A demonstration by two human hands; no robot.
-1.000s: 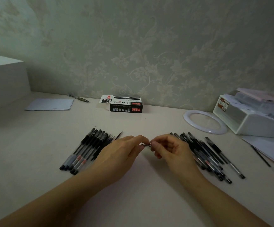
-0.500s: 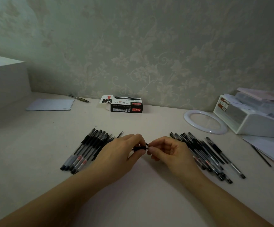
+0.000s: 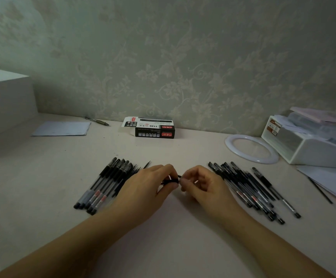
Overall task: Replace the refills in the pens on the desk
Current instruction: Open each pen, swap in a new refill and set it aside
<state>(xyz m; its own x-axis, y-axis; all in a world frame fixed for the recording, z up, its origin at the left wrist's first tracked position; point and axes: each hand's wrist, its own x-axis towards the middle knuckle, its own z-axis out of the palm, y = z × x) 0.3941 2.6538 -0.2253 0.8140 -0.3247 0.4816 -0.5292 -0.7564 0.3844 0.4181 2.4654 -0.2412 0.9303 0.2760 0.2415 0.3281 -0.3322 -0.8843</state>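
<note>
A black pen (image 3: pixel 171 180) lies between my two hands above the middle of the desk. My left hand (image 3: pixel 149 189) grips its black grip section with curled fingers. My right hand (image 3: pixel 201 187) pinches the pen's tip end with thumb and fingers, and most of the pen is hidden by both hands. A row of several black-and-clear pens (image 3: pixel 106 185) lies on the desk to the left. Another pile of several pens (image 3: pixel 249 189) lies to the right.
A black-and-white refill box (image 3: pixel 153 129) with its flap open sits by the wall. A white ring (image 3: pixel 251 148) and a white organiser (image 3: pixel 311 139) stand at the right, papers (image 3: pixel 335 181) beside them. A paper sheet (image 3: pixel 62 128), a lone pen (image 3: pixel 97 121) and a white box (image 3: pixel 4 101) are at the left.
My left hand has slid back along the pen, so its black grip section now shows between the hands. My right hand has stayed at the tip end.
</note>
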